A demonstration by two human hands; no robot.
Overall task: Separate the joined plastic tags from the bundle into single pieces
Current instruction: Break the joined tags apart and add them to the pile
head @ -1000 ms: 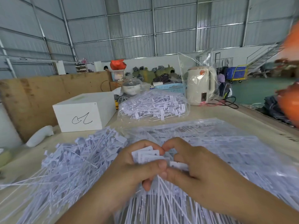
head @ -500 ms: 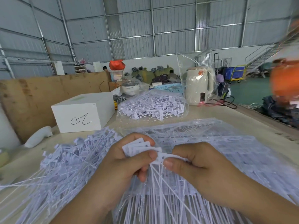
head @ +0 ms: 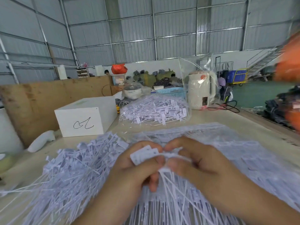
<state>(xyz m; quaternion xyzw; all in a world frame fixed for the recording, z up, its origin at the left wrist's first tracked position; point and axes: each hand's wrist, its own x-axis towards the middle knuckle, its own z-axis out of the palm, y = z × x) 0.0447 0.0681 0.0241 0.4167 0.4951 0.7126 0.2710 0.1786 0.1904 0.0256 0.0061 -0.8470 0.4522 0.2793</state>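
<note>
Since half a second earlier, both hands had been drawn back together, so that the gap opened between them was closed and thumb met thumb over the tag heads.

From the head view, the left hand (head: 138, 161) was seen curled round a small stack of flat tag heads (head: 144, 154), thumb pressed on top. The right hand (head: 193, 159) was pinched on the neighbouring heads of the same bundle (head: 164, 192); its exact grip was blurred. The bundle was held just above the surface (head: 253, 125), near 6 o'clock in the frame, between the loose pile of tags (head: 71, 169) at 8 o'clock and the bagged tags (head: 243, 153) at 3 o'clock.

The tags were judged light, thin and springy, the tails flexible and likely to tangle, the joints brittle enough to snap. The flat heads were judged the best place to be gripped, close to the joint.

The long axis ran from 12 to 6 o'clock, heads pointed away, tails fanned toward the person.
</note>
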